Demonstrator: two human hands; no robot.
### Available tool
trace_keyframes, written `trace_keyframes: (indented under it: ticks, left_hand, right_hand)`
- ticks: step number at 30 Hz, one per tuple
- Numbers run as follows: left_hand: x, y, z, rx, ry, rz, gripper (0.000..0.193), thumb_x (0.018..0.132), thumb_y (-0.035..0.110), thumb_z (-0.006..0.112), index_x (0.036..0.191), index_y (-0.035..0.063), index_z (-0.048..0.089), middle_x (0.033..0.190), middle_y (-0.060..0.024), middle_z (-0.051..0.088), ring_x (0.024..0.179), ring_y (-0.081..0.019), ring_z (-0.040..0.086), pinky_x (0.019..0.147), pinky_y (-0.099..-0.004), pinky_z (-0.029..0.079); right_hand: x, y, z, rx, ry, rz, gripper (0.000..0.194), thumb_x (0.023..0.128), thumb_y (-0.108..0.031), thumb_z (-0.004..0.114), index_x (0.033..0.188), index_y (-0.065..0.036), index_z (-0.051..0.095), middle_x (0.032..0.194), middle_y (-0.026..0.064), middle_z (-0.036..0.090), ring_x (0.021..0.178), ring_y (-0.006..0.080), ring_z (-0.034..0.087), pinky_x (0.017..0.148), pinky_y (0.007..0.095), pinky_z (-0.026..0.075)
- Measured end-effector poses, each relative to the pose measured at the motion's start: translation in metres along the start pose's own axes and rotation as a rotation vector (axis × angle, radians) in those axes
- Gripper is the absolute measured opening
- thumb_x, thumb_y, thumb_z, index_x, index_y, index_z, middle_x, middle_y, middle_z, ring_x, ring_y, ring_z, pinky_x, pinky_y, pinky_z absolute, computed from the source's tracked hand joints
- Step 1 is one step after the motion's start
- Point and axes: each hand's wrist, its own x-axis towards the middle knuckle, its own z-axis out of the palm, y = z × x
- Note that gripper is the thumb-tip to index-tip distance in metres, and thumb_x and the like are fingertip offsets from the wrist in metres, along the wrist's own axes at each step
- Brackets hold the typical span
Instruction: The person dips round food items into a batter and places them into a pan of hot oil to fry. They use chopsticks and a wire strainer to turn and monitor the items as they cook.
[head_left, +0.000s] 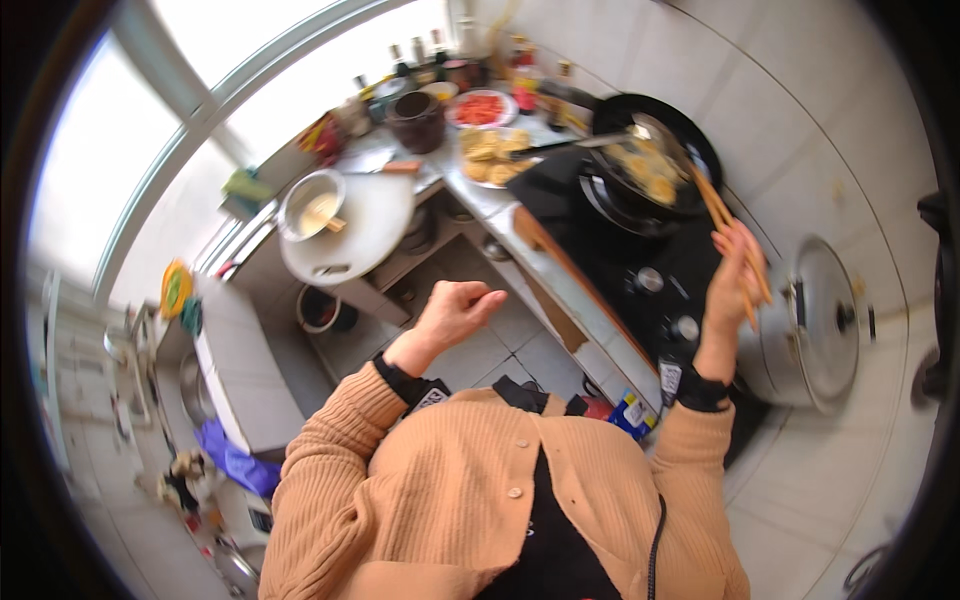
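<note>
My right hand (731, 277) grips a pair of wooden chopsticks (711, 196), their tips reaching into a black pan (705, 139) on the stove. Battered pieces of food (646, 171) lie frying in the pan. A metal skimmer or ladle (651, 129) rests over the pan, its dark handle pointing left. Out over the floor, my left hand (459, 319) is curled into a loose fist, and I see nothing in it. A plate of golden fried pieces (491, 154) sits left of the black stove (592, 232).
A lidded metal pot (795, 337) stands at the right. Leftward are a round white cutting board (375, 232), a bowl of pale batter (315, 206), and a cleaver (386, 166). Behind stand a plate of red pieces (480, 110), a brown crock (415, 124) and several bottles (420, 56).
</note>
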Motion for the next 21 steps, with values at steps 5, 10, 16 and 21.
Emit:
trace_keyframes:
  ticks: [5, 10, 16, 21]
  left_hand:
    - [-0.061, -0.048, -0.023, -0.244, 0.167, 0.031, 0.014, 0.087, 0.004, 0.064, 0.1, 0.0008, 0.063, 0.084, -0.0108, 0.068, 0.072, -0.0146, 0.065, 0.067, -0.0304, 0.053]
    - [-0.116, -0.078, -0.04, -0.202, 0.323, 0.135, 0.026, 0.072, -0.009, 0.05, 0.091, -0.0003, 0.066, 0.103, -0.0134, 0.066, 0.086, -0.0269, 0.066, 0.075, -0.0351, 0.054]
    - [-0.172, -0.093, -0.061, -0.16, 0.434, 0.042, 0.017, 0.075, -0.004, 0.053, 0.084, -0.0014, 0.067, 0.095, -0.0133, 0.068, 0.08, -0.0275, 0.066, 0.07, -0.0341, 0.053]
    - [-0.185, -0.108, -0.07, -0.116, 0.548, 0.033, 0.015, 0.078, 0.0, 0.057, 0.09, -0.0007, 0.067, 0.09, -0.0139, 0.068, 0.079, -0.0272, 0.066, 0.069, -0.0344, 0.054]
  right_hand:
    - [-0.008, -0.005, 0.014, -0.13, -0.021, -0.193, 0.029, 0.102, -0.012, 0.049, 0.114, 0.012, 0.06, 0.102, 0.0229, 0.069, 0.089, 0.0268, 0.07, 0.083, 0.0331, 0.059]
    - [-0.016, -0.013, 0.032, -0.024, -0.024, -0.219, 0.03, 0.101, -0.01, 0.051, 0.109, 0.017, 0.059, 0.102, 0.0249, 0.068, 0.088, 0.0282, 0.071, 0.081, 0.0335, 0.061]
    - [-0.036, -0.031, 0.058, 0.112, 0.057, -0.204, 0.035, 0.101, -0.014, 0.051, 0.108, 0.02, 0.056, 0.101, 0.0291, 0.067, 0.088, 0.0332, 0.071, 0.082, 0.0355, 0.061]
    - [-0.044, -0.048, 0.077, 0.252, 0.017, -0.08, 0.035, 0.102, -0.016, 0.049, 0.107, 0.019, 0.057, 0.103, 0.0277, 0.066, 0.092, 0.0333, 0.069, 0.086, 0.037, 0.059]
